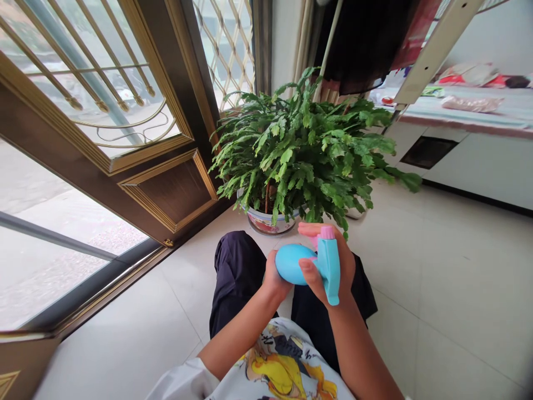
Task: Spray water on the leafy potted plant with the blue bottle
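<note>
Spray bottle (295,264), light blue, held between two bare hands over the lap of a person who sits or squats on a tiled floor (458,266). The left hand (275,279) cups the rounded body from the side, its fingers mostly hidden beneath. The right hand (345,264) grasps the neck and spray head (332,269), thumb on the near side and the other fingers (310,228) on the far side, by the pink trigger. The bottle appears tilted, its pink nozzle (327,233) facing away from the body, towards a bushy green plant (291,150) in a patterned pot (268,222) on the floor.

A few things could go wrong, as far as one can judge. If the left palm slackened, the smooth, round body could slip and drop onto the hard tiles. A twist on a loose spray head could spill any liquid over the dark trousers (233,272); whether the bottle holds liquid cannot be told. An accidental squeeze could wet the floor and make it slippery.

Counted: one spray bottle, two hands, one plant, one pot, one pair of trousers.
</note>
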Motion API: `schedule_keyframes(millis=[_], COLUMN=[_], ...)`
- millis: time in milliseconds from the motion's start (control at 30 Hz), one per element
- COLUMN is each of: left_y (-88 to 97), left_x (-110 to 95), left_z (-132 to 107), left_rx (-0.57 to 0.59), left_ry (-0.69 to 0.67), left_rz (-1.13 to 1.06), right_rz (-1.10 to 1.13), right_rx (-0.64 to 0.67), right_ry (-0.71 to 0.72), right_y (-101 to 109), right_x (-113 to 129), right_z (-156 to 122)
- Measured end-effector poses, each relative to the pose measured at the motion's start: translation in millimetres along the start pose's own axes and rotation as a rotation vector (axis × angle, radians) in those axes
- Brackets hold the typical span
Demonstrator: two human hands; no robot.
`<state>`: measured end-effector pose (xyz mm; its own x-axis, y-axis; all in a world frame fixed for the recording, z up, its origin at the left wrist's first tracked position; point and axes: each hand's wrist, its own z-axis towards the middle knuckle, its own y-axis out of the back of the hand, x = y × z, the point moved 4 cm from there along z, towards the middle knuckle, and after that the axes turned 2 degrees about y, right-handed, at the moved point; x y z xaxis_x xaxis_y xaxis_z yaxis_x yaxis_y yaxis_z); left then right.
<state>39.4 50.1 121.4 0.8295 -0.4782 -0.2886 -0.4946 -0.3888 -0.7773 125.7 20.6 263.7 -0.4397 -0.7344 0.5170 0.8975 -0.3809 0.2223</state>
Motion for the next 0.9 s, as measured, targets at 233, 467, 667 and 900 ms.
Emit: schedule_keyframes(millis=[233,467,667,900], left_y=[-4.9,2.5,6.8,6.9], left_x=[-3,-6,-4,-6], left_z=[0,5,10,6], left_rx=[0.074,-0.021,-0.005,-0.055], left_ry=[-0.002,-0.012,0.006,-0.041], left_rz=[-0.012,0.039,0.034,0.064], right_rz=[-0.052,-0.004,0.002,0.002], right_rx=[-0.038,-0.018,-0.038,-0.036], right_ry=[-0.021,-0.039,-0.033,-0.084], right_y=[2,0,-3,-2], right_x=[-3,-9,-18,-15], right_z=[-6,0,-4,-4])
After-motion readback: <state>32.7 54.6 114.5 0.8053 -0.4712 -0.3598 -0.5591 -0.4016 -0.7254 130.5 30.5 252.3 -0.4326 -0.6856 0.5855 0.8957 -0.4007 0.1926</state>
